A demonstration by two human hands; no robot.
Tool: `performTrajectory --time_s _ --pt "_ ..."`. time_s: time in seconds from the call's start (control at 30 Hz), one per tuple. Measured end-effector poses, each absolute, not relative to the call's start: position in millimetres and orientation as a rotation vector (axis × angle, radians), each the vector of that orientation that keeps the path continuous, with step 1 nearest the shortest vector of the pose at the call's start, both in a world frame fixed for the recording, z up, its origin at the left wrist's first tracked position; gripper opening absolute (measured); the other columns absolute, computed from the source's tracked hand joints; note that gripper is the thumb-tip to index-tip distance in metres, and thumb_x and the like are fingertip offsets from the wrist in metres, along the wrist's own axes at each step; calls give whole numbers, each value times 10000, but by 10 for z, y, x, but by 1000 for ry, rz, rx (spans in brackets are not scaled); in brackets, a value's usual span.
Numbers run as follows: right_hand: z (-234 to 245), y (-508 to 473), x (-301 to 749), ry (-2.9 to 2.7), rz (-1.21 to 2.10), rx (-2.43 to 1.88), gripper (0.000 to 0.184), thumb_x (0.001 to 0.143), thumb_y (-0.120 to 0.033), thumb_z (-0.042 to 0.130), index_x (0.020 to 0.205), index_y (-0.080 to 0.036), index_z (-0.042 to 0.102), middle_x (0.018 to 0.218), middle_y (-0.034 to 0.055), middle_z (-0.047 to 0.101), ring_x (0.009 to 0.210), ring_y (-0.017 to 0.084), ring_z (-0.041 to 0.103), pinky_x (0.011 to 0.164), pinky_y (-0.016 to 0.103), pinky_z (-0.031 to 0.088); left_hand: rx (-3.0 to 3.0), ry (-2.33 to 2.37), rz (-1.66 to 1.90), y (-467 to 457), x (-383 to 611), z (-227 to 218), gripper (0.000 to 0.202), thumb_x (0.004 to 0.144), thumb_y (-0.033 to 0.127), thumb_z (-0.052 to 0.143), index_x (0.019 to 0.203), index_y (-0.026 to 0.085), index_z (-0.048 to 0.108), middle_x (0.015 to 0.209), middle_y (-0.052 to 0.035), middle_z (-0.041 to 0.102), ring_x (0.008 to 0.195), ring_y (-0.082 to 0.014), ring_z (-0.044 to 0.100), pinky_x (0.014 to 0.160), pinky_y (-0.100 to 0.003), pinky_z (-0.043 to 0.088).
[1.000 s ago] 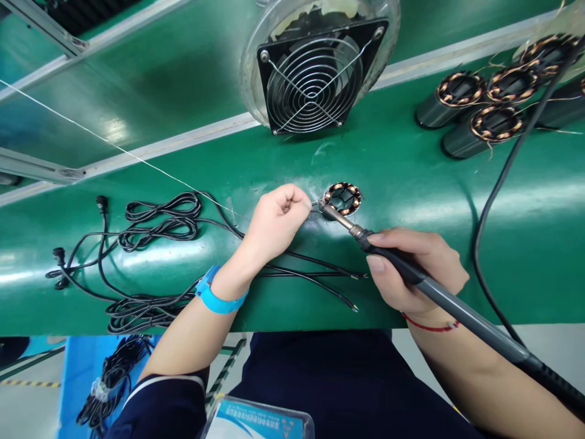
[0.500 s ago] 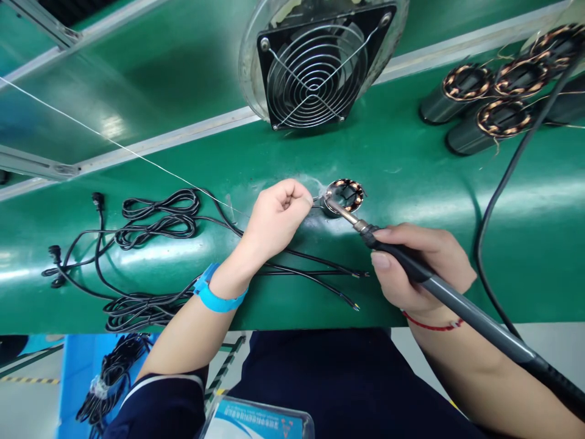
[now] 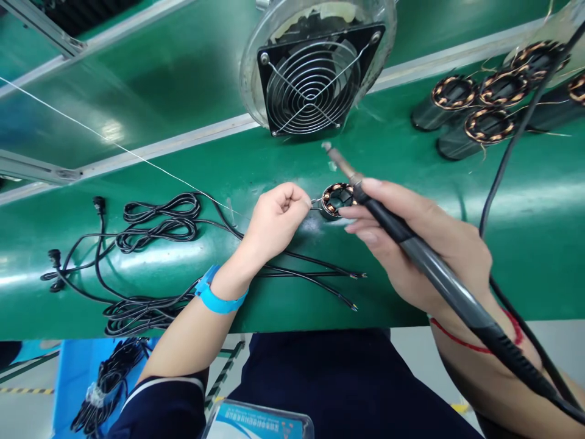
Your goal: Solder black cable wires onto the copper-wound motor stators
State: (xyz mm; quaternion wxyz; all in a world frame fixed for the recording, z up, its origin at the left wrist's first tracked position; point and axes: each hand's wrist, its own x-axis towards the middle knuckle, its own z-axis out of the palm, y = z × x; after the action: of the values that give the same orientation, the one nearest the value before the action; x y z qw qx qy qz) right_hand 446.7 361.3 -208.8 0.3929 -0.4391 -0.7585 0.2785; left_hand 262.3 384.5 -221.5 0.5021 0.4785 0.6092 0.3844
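Observation:
My left hand [image 3: 281,213] is closed in a pinch beside a small wound motor stator [image 3: 326,201]. Short thin wires [image 3: 315,204] run from its fingertips to the stator's left rim. My right hand [image 3: 425,244] grips a soldering iron [image 3: 388,219] with a dark handle. The iron's metal tip points up and left, above and clear of the stator. Fingers of the right hand overlap the stator's right side; whether they touch it I cannot tell. A thin pale wire [image 3: 137,157] stretches from the upper left toward my left hand.
Coiled black power cables [image 3: 159,219] lie on the green bench at left, their stripped ends [image 3: 354,306] nearer me. A fan with a wire guard [image 3: 311,91] stands behind. Several stators [image 3: 452,100] are at the back right. The iron's cord [image 3: 507,158] hangs at right. A blue bin [image 3: 75,378] holds cables below.
My right hand has lifted the soldering iron's tip off the stator, up and away toward the fan, and its fingers have come close to the stator. My left hand has stayed in place.

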Motion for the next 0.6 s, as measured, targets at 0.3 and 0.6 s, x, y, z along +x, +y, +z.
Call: performTrajectory --time_s 0.3,0.6 --pt "-2301 3891 4324 -2030 665 -1153 421 883 -221 589 1298 -277 540 1101 38 732 1045 256 673 908 454 533 1174 1450 936 3835 2614 -2219 138 740 98 518 626 173 538 533 63 451 481 -58 342 490 -210 300" --pt "-2440 3834 4220 -2035 475 -1081 430 887 -235 555 1311 -283 498 924 28 712 897 238 629 820 421 490 1155 1407 932 3816 2587 -2236 113 770 146 522 661 178 531 560 59 459 507 -67 366 506 -213 309"
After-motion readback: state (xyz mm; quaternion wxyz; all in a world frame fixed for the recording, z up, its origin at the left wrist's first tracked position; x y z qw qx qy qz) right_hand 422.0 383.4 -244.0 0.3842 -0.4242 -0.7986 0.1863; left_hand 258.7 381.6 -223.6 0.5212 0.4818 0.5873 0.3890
